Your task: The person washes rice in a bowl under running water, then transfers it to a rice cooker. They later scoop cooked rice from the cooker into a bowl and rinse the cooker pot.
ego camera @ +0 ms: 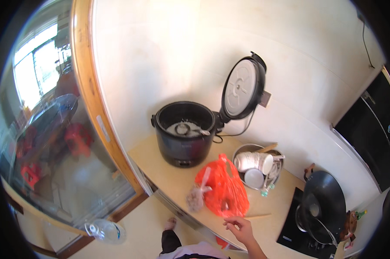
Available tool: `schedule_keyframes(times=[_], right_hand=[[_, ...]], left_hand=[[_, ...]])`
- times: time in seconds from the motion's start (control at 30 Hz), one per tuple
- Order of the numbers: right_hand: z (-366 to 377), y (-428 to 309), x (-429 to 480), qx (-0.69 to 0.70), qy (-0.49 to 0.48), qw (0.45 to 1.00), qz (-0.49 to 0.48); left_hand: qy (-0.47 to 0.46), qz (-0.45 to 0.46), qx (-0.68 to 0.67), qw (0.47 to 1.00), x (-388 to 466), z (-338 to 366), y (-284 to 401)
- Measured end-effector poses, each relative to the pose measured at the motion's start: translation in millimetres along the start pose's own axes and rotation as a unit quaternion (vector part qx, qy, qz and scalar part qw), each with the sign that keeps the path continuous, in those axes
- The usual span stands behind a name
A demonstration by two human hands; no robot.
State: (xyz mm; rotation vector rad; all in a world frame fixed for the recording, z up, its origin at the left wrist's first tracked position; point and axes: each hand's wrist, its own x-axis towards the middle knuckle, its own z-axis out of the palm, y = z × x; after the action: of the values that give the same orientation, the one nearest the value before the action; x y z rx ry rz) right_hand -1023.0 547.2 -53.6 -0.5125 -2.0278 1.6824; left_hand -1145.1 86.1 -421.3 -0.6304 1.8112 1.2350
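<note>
My right hand (240, 228) is over the counter's front edge, its fingers loosely bent and nothing visible in them. Just beyond the fingertips sits a bulging red plastic bag (229, 191); whether they touch it I cannot tell. A small tied clear plastic bag (196, 197) with brownish contents rests against its left side. A thin wooden stick, perhaps a chopstick (259, 216), lies to the right of the red bag. Behind stands a black rice cooker (183, 150), lid (242, 87) raised, with white rice (195, 126) and a ladle (182, 129) inside. My left hand is out of view.
A metal basin (246, 184) holds stacked bowls (251, 162) and utensils. At right, a black wok (324, 204) sits on a black gas stove (289, 233). A wood-framed glass door (88, 81) borders the left. A clear plastic jug (109, 231) is on the floor.
</note>
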Motion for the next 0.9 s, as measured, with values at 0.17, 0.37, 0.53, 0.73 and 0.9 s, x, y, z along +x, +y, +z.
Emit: schedule_keyframes(times=[0.17,0.37,0.53,0.73,0.9], right_hand=[[46,-58,123,0.079,0.042,0.996,-0.031],[92,-79,302,0.132,0.218,0.963,0.089],[95,-84,376,0.063,0.250,0.963,0.071],[109,-97,412,-0.140,0.154,0.978,0.010],[100,-111,382,-0.449,-0.002,0.877,-0.172]], left_hand=[[-0.068,0.053,0.044,0.995,92,-29,113],[-0.102,0.171,0.006,0.980,136,10,326],[-0.140,0.117,0.006,0.983,132,37,385],[-0.188,-0.072,0.152,0.968,166,16,341],[-0.224,-0.112,0.121,0.961,196,-8,332]])
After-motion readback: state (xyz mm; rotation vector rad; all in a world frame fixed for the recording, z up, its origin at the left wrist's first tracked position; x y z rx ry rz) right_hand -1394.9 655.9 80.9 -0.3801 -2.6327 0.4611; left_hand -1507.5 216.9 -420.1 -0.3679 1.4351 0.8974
